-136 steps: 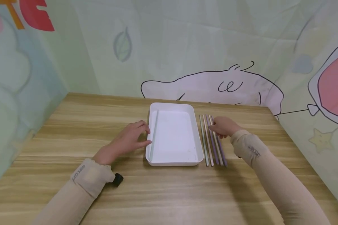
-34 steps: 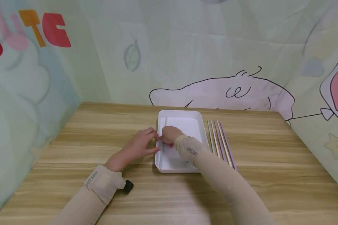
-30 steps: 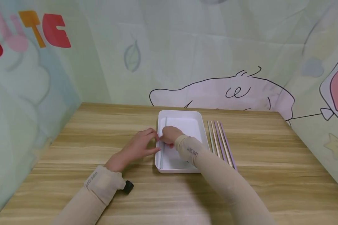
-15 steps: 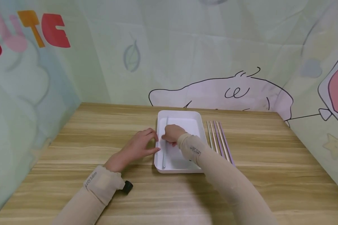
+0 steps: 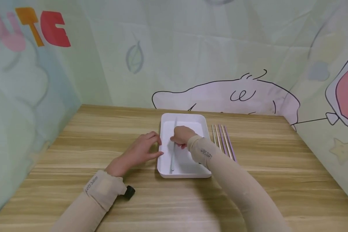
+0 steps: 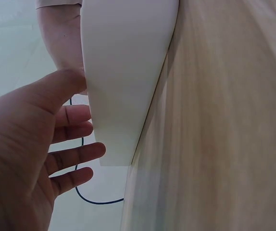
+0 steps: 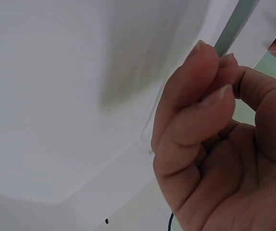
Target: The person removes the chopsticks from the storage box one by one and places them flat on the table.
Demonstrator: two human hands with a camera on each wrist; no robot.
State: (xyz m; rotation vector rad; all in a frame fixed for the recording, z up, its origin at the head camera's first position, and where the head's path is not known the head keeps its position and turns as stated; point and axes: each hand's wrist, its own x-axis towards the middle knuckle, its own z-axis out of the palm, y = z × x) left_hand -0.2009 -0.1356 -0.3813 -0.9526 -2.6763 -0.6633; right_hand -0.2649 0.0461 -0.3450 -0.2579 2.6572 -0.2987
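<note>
A white rectangular tray (image 5: 179,176) sits on the wooden table. Inside it, my right hand (image 5: 183,135) pinches a pale green chopstick (image 5: 172,160) between thumb and fingers, near its middle. The chopstick runs lengthwise, a little away from the tray's left wall, its thicker end toward me. In the right wrist view, the green chopstick (image 7: 236,26) comes out from between the fingertips. My left hand (image 5: 140,149) rests at the tray's left side, fingers loosely spread and fingertips at the rim. From the left wrist, the tray's outer wall (image 6: 123,72) shows beside the fingers.
Several chopsticks (image 5: 222,138) in green, pinkish, purple and cream lie side by side on the table, right of the tray; the right sleeve partly covers their near ends. Printed cloth walls (image 5: 174,58) enclose the table (image 5: 110,119) at the back and sides.
Earlier, my right hand was at the chopsticks on the table; it then came into the tray. Over the last second it has drawn the green chopstick rightward from the left wall. Left hand stays.
</note>
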